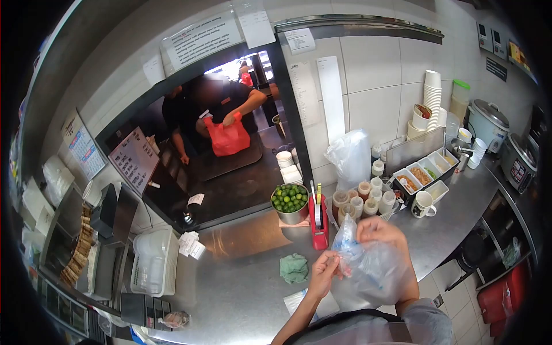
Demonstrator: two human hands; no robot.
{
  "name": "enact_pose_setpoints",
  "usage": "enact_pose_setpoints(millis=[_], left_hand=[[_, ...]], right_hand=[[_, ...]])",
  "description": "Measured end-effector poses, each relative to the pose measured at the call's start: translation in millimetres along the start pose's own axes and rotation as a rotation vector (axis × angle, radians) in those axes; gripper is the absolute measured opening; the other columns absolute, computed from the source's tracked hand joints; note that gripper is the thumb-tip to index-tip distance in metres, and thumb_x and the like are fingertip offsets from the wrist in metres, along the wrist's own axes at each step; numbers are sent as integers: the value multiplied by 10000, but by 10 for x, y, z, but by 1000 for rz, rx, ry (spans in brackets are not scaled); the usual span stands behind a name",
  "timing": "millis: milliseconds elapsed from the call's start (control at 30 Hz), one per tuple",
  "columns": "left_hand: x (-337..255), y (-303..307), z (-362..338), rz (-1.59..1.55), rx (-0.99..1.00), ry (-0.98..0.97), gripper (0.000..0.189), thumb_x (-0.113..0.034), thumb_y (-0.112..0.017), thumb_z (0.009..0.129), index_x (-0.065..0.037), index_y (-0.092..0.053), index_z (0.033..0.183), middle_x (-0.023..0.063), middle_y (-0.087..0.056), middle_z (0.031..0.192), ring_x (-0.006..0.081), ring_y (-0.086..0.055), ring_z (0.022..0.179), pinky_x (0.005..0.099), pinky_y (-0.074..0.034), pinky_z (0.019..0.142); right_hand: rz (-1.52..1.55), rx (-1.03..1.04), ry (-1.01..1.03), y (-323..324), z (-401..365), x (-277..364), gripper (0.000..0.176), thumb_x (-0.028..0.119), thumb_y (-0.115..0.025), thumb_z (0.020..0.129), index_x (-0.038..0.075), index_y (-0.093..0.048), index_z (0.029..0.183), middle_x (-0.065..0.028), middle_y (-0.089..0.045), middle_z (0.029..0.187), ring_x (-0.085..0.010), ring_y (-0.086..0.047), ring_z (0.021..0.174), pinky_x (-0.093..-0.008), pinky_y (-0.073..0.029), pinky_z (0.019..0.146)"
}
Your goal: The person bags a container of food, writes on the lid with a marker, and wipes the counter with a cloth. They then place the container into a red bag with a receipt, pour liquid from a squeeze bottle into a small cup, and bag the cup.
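A clear plastic bag [376, 275], thin and crumpled with faint blue print, hangs over the steel counter's front right part. My left hand [326, 271] pinches its left side between thumb and fingers. Curled at the bag's upper part is my right hand [379, 231], its fingers closed on the plastic; the exact grip is partly hidden. The bag covers part of my right forearm. Just beyond my left hand stands a red tape dispenser [319, 230]. A crumpled green cloth [294, 268] lies to its left, and a white packet [310, 303] lies under my left forearm.
A metal pot of limes [290, 198] stands by the serving window, where another person handles a red bag [227, 137]. Sauce bottles [368, 198], a topping tray [422, 172] and a mug [424, 204] stand at right. A white basket [169, 261] stands left.
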State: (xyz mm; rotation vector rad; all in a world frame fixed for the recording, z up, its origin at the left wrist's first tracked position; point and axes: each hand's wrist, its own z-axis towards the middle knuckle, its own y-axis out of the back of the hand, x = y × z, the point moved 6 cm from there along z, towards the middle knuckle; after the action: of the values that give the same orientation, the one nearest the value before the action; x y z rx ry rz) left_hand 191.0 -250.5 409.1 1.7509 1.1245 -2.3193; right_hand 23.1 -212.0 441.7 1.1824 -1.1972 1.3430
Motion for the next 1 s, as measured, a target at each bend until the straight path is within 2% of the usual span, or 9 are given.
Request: enact_pose_setpoints(millis=[133,233,300,400,533,633,733,833,1000], left_hand=[[3,51,-35,44,-1,5,128,-159,-482,915,-46,-542,916,28,-588,737,94,-563,605,224,-430,519],[67,-47,-78,140,253,200,137,-135,-490,908,-23,-563,877,29,-584,736,84,-547,603,221,-430,532],[152,-252,-181,196,509,369,141,-114,-493,903,-7,-573,861,30,-582,730,86,-548,623,216,-432,557],[75,-362,-241,215,711,143,141,-104,-498,901,8,-576,866,33,-586,742,88,-552,673,210,-434,609],[11,-120,-197,103,365,37,104,-69,-532,880,24,-578,867,53,-601,783,100,-574,750,220,-441,659],[-51,-162,-113,226,84,-104,70,-37,-549,862,26,-578,873,71,-561,899,100,-575,758,212,-445,624],[-68,-134,8,363,-161,-248,49,-46,-539,869,-7,-565,853,8,-471,721,74,-540,648,174,-397,507],[-22,-1,96,377,-357,-282,44,-58,-544,869,-16,-538,882,36,-378,927,55,-477,582,187,-401,479],[153,152,175,274,-413,-138,96,-110,-519,889,-42,-452,898,19,-374,859,49,-437,614,199,-359,456]], right_hand=[[-161,384,-119,-457,-336,-26,255,227,-624,823,9,-612,690,-16,-560,588,-82,-488,527,-230,-365,468],[350,331,410,-475,-553,-9,327,282,-646,794,1,-625,627,-52,-564,547,-140,-479,500,-267,-335,444],[556,162,498,-539,-571,162,352,307,-651,778,-6,-633,618,-77,-562,527,-175,-480,500,-282,-315,438],[720,40,575,-505,-606,189,351,308,-661,764,-16,-640,632,-96,-565,518,-205,-494,523,-284,-302,443],[528,-51,610,-254,-612,153,285,246,-668,762,-24,-638,678,-89,-586,568,-175,-514,564,-257,-327,470],[92,-481,264,34,-545,156,203,177,-656,778,-23,-634,751,-79,-600,654,-144,-537,602,-235,-387,522],[-60,-580,216,-10,-191,340,150,137,-630,800,-11,-619,820,-61,-594,716,-114,-555,658,-224,-427,584],[-490,-725,487,-23,78,338,145,144,-614,813,4,-606,850,-62,-590,720,-122,-566,680,-238,-444,610],[-470,-724,24,-40,102,120,118,143,-608,791,33,-585,827,-71,-598,736,-136,-571,675,-268,-454,613]])
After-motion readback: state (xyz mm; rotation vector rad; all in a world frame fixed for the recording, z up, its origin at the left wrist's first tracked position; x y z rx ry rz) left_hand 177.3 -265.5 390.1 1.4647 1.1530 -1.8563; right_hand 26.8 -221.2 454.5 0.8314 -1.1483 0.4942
